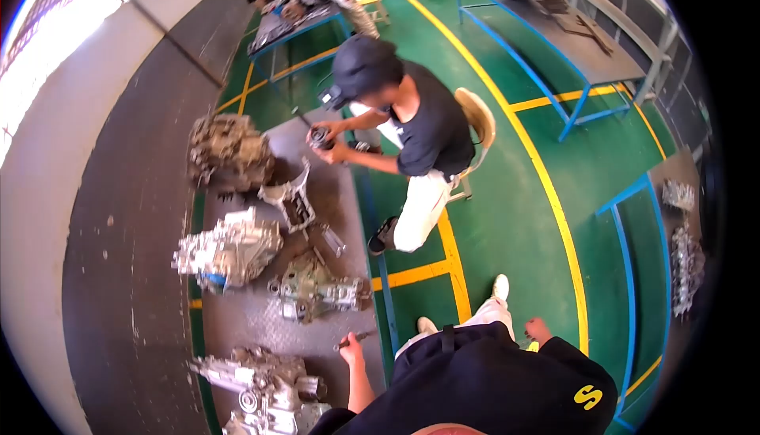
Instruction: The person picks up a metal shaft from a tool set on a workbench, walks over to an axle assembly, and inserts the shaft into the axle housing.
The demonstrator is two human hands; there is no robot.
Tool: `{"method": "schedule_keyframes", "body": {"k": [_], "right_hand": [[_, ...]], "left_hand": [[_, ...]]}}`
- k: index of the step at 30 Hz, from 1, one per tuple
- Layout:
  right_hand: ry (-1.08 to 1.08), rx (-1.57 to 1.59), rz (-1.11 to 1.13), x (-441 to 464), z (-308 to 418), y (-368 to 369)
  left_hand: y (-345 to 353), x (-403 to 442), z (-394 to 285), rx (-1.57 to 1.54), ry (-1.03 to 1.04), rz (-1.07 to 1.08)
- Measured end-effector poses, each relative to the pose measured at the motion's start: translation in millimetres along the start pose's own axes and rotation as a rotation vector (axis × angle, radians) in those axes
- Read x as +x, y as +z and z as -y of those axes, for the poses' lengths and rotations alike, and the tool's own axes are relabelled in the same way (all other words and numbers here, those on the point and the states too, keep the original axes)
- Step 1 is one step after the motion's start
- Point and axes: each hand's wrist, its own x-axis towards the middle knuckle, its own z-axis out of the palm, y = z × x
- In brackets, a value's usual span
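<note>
My left hand (351,349) is closed around a thin dark tool (360,338) near the front edge of the metal workbench (277,326). Just above it on the bench lies a grey-green metal housing (317,288). To its left is a silver gearbox assembly (257,387) at the lower end. At my right side, away from the bench, hangs my right hand (538,330), its fingers curled and nothing visible in them. The finer details of the tool are too small to make out.
Further along the bench are a silver gearbox (229,249), a bracket-like casting (294,197) and a brown casing (229,152). A seated co-worker (435,118) holds a round dark part (321,137). Blue-framed tables (582,47) with parts stand behind and right.
</note>
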Motion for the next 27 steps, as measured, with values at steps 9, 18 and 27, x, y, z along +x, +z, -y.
{"method": "schedule_keyframes", "body": {"k": [9, 18, 27], "right_hand": [[-0.004, 0.298, -0.128, 91, -61, -123], [0.299, 0.379, 0.080, 229, -60, -229], [-0.081, 0.467, 0.030, 390, 135, -331]], "left_hand": [[46, -11, -13, 0.594, 0.310, -0.400], [226, -146, -49, 1.199, 0.229, 0.166], [412, -222, -142, 1.072, 0.120, 0.699]]}}
